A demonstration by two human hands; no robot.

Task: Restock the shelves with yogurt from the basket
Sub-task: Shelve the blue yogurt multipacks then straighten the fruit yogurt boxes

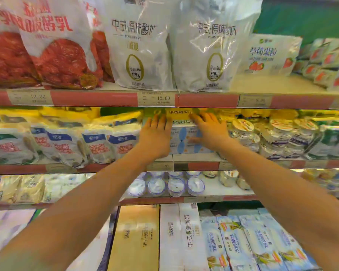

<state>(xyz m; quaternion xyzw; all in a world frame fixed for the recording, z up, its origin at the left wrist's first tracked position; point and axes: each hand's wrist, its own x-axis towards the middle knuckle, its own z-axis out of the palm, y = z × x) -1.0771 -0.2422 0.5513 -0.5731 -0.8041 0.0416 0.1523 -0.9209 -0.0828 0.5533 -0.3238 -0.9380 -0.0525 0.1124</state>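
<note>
- On the middle shelf (202,166), the yogurt pack (184,140) stands between pouches (98,142) and jars (243,132).
- Left hand (157,137) and right hand (209,130) press it with straight fingers; grip released.
- Pack probably stiff and fairly heavy: hold both ends.

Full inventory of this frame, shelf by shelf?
red-and-white bags: several, top shelf left
white bags: two, top shelf centre
strawberry carton: one, white, top shelf right
price tags: several, pale, shelf edges
blue-labelled bags: several, white, middle shelf left
yogurt pack: one, white-blue, middle shelf centre
jars: many, clear, middle shelf right
cups: several, clear, third shelf centre
boxes: two, tan and white, bottom centre
blue-and-white packs: several, bottom right
left hand: one, fingers straight, flat on yogurt pack
right hand: one, fingers straight, flat on yogurt pack
</note>
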